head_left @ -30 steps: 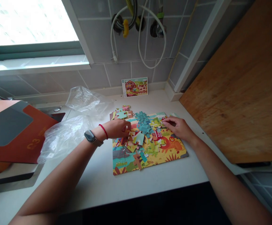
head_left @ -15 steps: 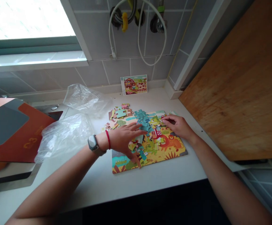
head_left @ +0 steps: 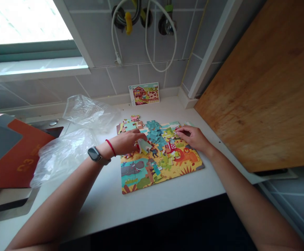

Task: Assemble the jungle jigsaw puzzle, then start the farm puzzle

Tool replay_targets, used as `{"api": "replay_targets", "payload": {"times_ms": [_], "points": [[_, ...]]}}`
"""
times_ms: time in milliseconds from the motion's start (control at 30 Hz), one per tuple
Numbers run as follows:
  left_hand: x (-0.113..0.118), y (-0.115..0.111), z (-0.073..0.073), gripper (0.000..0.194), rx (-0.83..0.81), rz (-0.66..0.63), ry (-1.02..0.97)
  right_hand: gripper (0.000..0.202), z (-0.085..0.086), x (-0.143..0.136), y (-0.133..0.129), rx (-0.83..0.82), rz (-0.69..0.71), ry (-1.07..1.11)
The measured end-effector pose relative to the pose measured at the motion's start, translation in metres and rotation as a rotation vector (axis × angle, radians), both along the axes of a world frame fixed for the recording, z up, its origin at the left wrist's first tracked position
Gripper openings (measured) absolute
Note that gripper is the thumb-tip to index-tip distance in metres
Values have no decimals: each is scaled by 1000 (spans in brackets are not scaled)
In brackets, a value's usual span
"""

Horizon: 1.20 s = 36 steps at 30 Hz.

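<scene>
A colourful jigsaw puzzle board with animal pictures lies on the white counter, and loose puzzle pieces are heaped over it. My left hand, wearing a watch and a red band, is closed with its fingers curled on a pale puzzle piece tilted up over the board's left half. At the board's right edge my right hand is pinched on a small puzzle piece, partly hidden by the fingertips. Between the hands lies a pile of blue puzzle pieces. More mixed pieces sit at the back left.
A farm picture card leans on the back wall. Crumpled clear plastic bags lie left of the board, beside an orange and grey box. A wooden panel slants along the right. A white cable hangs above.
My left hand has moved from spread over the front pieces to further back and left, and has closed on a pale puzzle piece. My right hand stays pinched near the same spot.
</scene>
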<state>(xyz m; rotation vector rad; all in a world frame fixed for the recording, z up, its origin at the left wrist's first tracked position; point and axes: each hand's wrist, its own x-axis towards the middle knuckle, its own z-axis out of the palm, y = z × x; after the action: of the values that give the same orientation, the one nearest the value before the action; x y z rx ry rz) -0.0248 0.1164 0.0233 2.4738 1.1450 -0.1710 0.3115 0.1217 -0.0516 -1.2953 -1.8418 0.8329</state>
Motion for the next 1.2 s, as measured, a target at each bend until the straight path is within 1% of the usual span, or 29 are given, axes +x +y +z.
{"api": "replay_targets", "payload": {"times_ms": [100, 233, 333, 400, 567, 633, 700, 767, 833, 933, 1033, 1100, 1200], "points": [[-10, 9, -2, 47, 15, 56, -2, 29, 0, 0, 0, 0, 3, -2], [-22, 18, -2, 47, 115, 175, 81, 28, 1, 0, 0, -6, -2, -11], [-26, 20, 0, 50, 184, 269, 158, 27, 1, 1, 0, -3, -2, -16], [-27, 18, 3, 54, 207, 301, 176, 27, 1, 1, 0, -3, -1, -15], [-33, 13, 13, 57, 155, 294, 176, 27, 2, 0, 0, -2, 3, -17], [-36, 11, 17, 53, 121, 277, 181, 27, 1, 0, 0, 1, 5, -15], [-38, 11, 19, 46, 84, 246, 163, 27, 1, 0, 0, 4, 4, -11], [-38, 10, 19, 39, 51, 224, 151, 27, 1, 0, 0, 8, 3, -7], [-37, 9, 18, 37, 16, 216, 173, 28, 2, 0, -1, 11, 0, -5], [-37, 9, 14, 43, -27, 200, 246, 28, 2, 0, -1, 11, 1, -8], [-40, 11, 11, 45, 4, 184, 292, 27, 3, 0, -1, 11, 0, -20], [-41, 12, 11, 39, 2, 171, 281, 28, 2, 1, -1, 13, -2, -25], [-39, 14, 11, 28, -99, 128, 240, 29, 2, 1, 0, 17, -2, -28]]}}
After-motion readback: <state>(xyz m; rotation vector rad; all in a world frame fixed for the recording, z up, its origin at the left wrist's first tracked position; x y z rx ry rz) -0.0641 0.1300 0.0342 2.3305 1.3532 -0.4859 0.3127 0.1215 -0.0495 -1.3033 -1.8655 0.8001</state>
